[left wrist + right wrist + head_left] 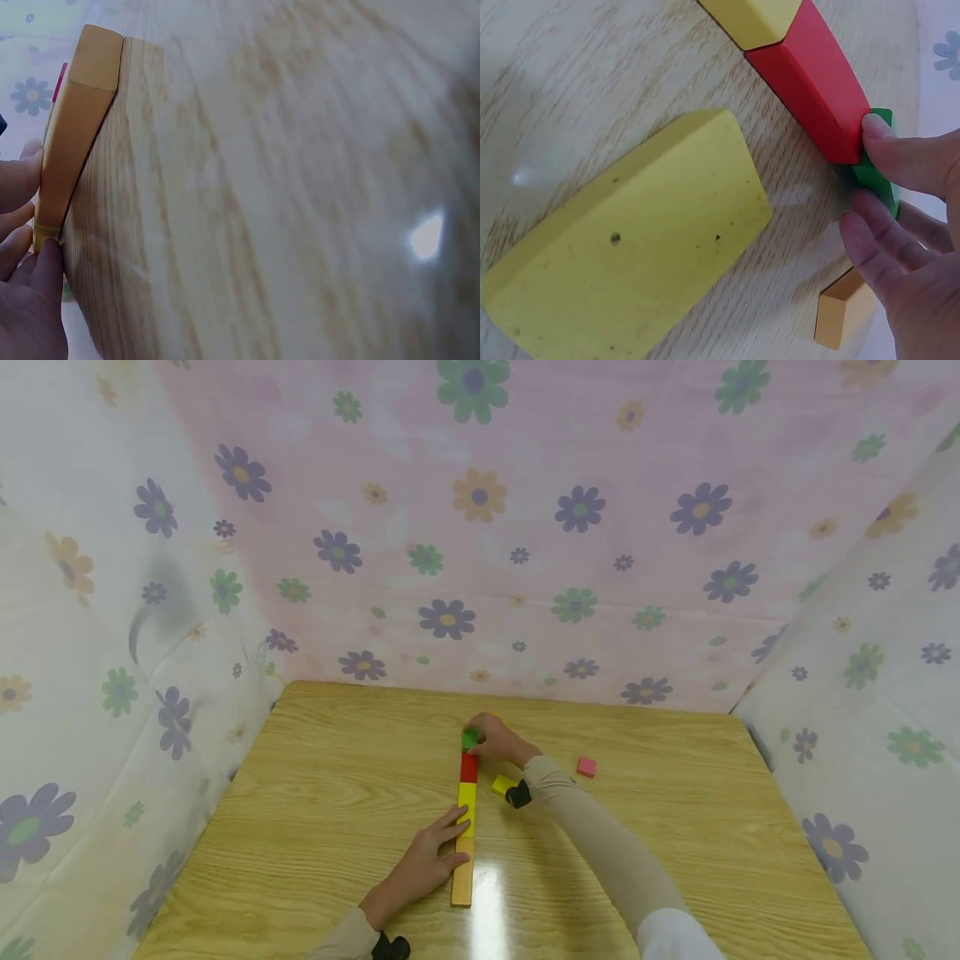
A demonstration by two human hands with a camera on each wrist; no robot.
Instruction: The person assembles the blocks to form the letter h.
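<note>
A straight row of blocks lies on the table. An orange block (462,885) forms its near end, followed by yellow (468,793), a red block (468,768) and a green block (470,740) at the far end. My right hand (498,740) pinches the green block between thumb and fingers, against the red block's end in the right wrist view. My left hand (427,862) rests on the row from the left, its extended fingers across the yellow part and its thumb on the orange block. Fingertips (49,262) touch the orange block's side in the left wrist view.
A loose yellow block (652,232) lies right of the row, under my right wrist. Farther right sits a pink block (587,767). Another orange block (840,311) lies beyond my right fingers. Flower-patterned cloth (517,610) borders the wooden table (330,785) at the back and sides.
</note>
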